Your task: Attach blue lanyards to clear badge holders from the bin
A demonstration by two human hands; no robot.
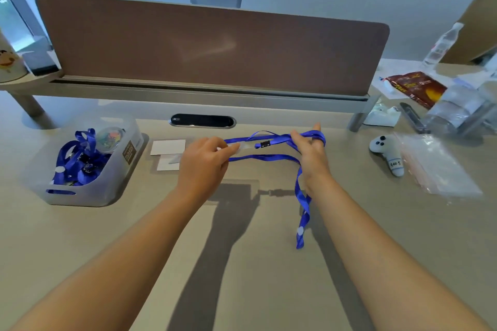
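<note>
From the head camera, the left hand (205,161) is held above the beige desk (255,263), its fingertips pinching the top edge of a small clear plastic badge holder (240,147). The right hand (309,154) has its fingers spread and nearly straight, with the long blue fabric lanyard (271,156) looped over them; the lanyard's black plastic clip (265,144) hangs just beside the holder, and its free end trails down to the desk near the right wrist. More blue lanyards fill the translucent grey plastic bin (115,183) at the left, and white cards in clear sleeves (168,153) lie between the bin and the left hand.

The likely trouble: the loop rests loosely on straight fingers, so it could slide off as the clip is guided in, and the holder, held only at its tip, may twist so the clip misses its slot
</note>
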